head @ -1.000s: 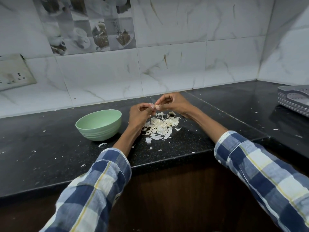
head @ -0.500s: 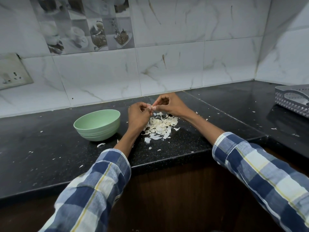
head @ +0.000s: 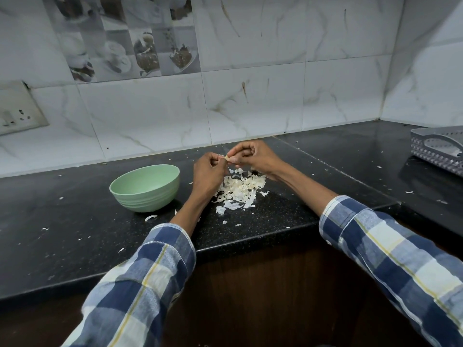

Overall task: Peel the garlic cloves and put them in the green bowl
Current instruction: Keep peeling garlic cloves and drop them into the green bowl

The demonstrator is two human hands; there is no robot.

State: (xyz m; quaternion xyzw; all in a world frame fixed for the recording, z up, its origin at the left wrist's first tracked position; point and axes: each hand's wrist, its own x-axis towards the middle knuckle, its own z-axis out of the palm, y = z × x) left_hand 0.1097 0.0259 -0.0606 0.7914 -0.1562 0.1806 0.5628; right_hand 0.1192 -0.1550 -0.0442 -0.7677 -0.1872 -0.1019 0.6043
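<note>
A small pale garlic clove [head: 227, 158] is pinched between the fingertips of both hands above the black counter. My left hand [head: 208, 172] holds it from the left with curled fingers. From the right, my right hand [head: 253, 156] pinches the same clove. Under the hands lies a heap of white garlic skins [head: 238, 189]. The green bowl [head: 146, 187] stands on the counter to the left of my left hand; its inside is hidden from this angle.
Loose skin flakes [head: 151, 217] are scattered over the black counter [head: 62, 221]. A grey plastic basket [head: 441, 151] sits at the far right. A switch plate [head: 17, 113] is on the tiled wall at left. The counter edge runs just below my forearms.
Both hands have stayed together over the skin heap, working the clove with small finger movements. The bowl has not moved.
</note>
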